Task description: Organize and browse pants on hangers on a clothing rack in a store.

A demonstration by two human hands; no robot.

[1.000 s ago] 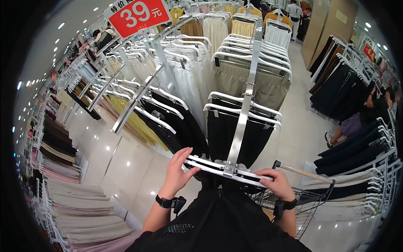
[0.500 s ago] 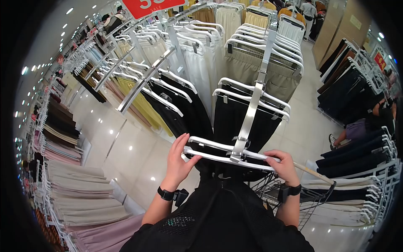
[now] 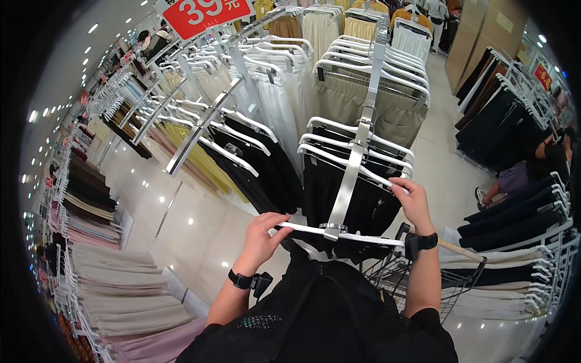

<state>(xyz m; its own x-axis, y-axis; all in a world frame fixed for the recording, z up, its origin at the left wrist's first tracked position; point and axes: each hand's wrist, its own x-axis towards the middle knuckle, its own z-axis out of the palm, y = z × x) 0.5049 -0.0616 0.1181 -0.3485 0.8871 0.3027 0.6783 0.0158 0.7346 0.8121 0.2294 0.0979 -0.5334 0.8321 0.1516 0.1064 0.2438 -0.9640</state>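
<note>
At the low tip of the sloping rail (image 3: pixel 347 187), the left hand (image 3: pixel 261 236) is pinched shut on the left end of the near hanger (image 3: pixel 369 238), which carries black trousers (image 3: pixel 321 193) and sits at the rail's end. Further up, the right hand (image 3: pixel 413 204) is at the right end of the next hanger (image 3: pixel 378 175); its fingers curl there, but I cannot tell whether they grip. A cart (image 3: pixel 436 284) stands just below it. My worry: held by one end only, the near hanger could tip and slide off the rail, dropping the trousers onto the floor (image 3: pixel 181 224); a tug on the next hanger could drag its neighbours along
</note>
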